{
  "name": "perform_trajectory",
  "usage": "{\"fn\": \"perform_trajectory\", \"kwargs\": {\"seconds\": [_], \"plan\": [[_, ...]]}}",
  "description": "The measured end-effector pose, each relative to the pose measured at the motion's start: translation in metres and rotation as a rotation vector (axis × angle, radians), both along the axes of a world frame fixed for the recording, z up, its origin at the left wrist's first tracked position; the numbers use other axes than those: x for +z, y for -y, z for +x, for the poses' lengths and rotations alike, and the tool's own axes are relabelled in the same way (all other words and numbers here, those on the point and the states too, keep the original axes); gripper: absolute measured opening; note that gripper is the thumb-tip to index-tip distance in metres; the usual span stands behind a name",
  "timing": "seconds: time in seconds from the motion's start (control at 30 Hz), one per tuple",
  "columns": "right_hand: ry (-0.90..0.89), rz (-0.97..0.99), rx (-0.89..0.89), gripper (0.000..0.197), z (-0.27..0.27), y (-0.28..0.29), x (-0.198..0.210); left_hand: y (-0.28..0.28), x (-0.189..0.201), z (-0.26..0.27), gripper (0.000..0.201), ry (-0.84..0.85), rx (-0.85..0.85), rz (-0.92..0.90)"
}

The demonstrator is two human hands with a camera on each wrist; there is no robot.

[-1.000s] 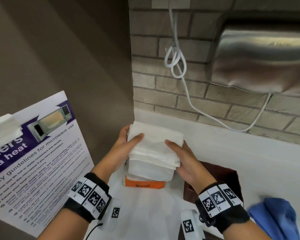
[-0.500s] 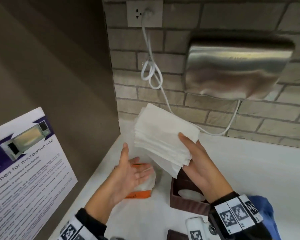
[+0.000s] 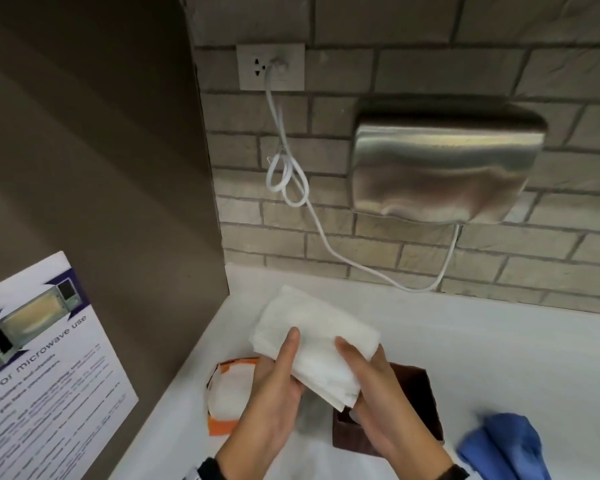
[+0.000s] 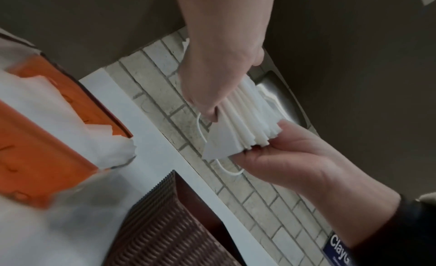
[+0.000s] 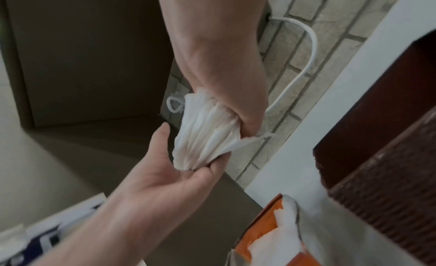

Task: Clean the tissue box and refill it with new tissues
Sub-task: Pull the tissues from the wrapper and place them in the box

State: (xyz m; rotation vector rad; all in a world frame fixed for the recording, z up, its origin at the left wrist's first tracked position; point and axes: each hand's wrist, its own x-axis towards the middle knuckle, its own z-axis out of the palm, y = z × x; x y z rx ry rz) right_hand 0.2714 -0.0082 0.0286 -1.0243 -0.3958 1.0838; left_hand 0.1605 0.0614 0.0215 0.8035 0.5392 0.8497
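Observation:
Both hands hold a folded stack of white tissues (image 3: 314, 336) in the air, above the left edge of the brown woven tissue box (image 3: 421, 403). My left hand (image 3: 284, 368) grips the stack's near left end, thumb on top. My right hand (image 3: 361, 382) grips its near right end. In the left wrist view the tissues (image 4: 240, 124) fan out between the left hand (image 4: 207, 94) and the right hand (image 4: 278, 150). The right wrist view shows the same stack (image 5: 205, 135) pinched from both sides. The torn orange tissue pack (image 3: 226, 400) lies on the counter to the left, with some tissues in it.
A blue cloth (image 3: 506, 445) lies at the right on the white counter (image 3: 499, 358). A steel hand dryer (image 3: 444, 168) hangs on the brick wall, its white cord (image 3: 284, 174) looping to a socket. A microwave notice (image 3: 42, 358) hangs on the brown side wall at left.
The stack was lifted off the orange pack and held by my right hand alone. My left hand has now taken hold of it again, and the stack has come lower, over the brown box.

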Motion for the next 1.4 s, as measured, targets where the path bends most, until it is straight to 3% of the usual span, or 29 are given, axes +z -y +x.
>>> {"fn": "perform_trajectory", "kwargs": {"seconds": [0.13, 0.2, 0.3, 0.37, 0.57, 0.7, 0.8, 0.93, 1.07, 1.13, 1.2, 1.4], "plan": [[0.179, -0.098, -0.032, 0.063, -0.001, -0.001, 0.000, -0.004, 0.002, 0.013, 0.034, 0.041, 0.118, -0.101], [0.073, -0.050, -0.022, 0.075, 0.004, 0.000, 0.001, -0.009, 0.007, 0.018, 0.035, 0.087, 0.141, -0.136], [-0.182, 0.153, 0.116, 0.061, 0.004, 0.005, 0.013, -0.010, 0.013, 0.028, 0.046, 0.132, 0.149, -0.090], [-0.232, 0.239, 0.139, 0.050, 0.004, 0.008, 0.016, -0.005, 0.015, 0.034, 0.050, 0.146, 0.128, -0.033], [0.005, 0.095, -0.034, 0.041, 0.033, 0.021, 0.018, -0.002, 0.020, 0.036, 0.045, 0.102, 0.152, 0.025], [0.173, -0.085, -0.126, 0.033, 0.055, 0.038, 0.012, -0.002, 0.005, 0.040, 0.029, -0.104, 0.177, 0.110], [0.251, -0.202, -0.122, 0.029, 0.066, 0.043, 0.006, 0.005, -0.021, 0.050, 0.021, -0.286, 0.085, 0.150], [0.277, -0.384, -0.073, 0.031, 0.089, 0.051, -0.007, 0.007, -0.041, 0.055, 0.025, -0.479, -0.020, 0.212], [0.557, -0.643, 0.014, 0.030, 0.103, 0.057, -0.021, 0.009, -0.051, 0.060, 0.043, -0.789, -0.074, 0.450], [0.734, -0.767, 0.077, 0.031, 0.103, 0.055, -0.027, 0.013, -0.052, 0.065, 0.044, -0.936, -0.102, 0.589], [0.911, -0.860, 0.141, 0.038, 0.102, 0.050, -0.032, 0.020, -0.049, 0.070, 0.036, -1.056, -0.241, 0.693], [1.179, -1.005, 0.261, 0.051, 0.095, 0.033, -0.042, 0.022, -0.048, 0.084, 0.047, -1.226, -0.423, 0.709]]}}
